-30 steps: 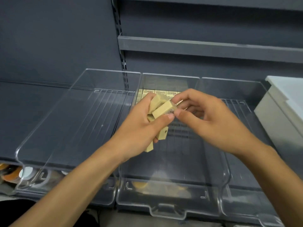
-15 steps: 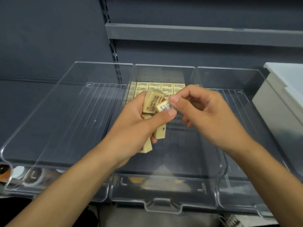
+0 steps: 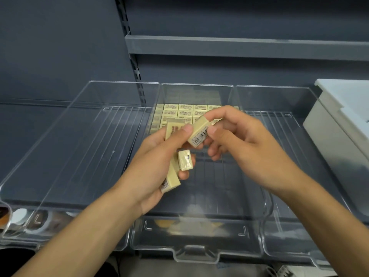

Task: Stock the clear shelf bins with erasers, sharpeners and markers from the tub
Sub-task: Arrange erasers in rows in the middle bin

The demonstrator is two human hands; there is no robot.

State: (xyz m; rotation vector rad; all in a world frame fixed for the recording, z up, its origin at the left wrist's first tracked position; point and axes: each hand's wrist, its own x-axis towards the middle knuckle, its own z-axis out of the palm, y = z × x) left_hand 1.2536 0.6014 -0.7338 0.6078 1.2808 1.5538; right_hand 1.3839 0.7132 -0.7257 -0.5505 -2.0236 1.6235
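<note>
A: Where are the small cream rectangular erasers (image 3: 185, 159)?
B: Fingers of the left hand (image 3: 157, 166) curl round 3; the right hand (image 3: 245, 148) fingers pinch 1 barcoded block (image 3: 199, 133) above the clear ribbed plastic bin (image 3: 191, 254).

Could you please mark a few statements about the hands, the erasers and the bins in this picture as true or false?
1. The right hand pinches one eraser whose barcode faces the camera. True.
2. The left hand holds nothing. False: it grips a bunch of erasers.
3. Rows of erasers lie at the back of the middle bin. True.
4. The white tub stands to the left of the bins. False: the white tub stands at the right, beside the right bin.
</note>
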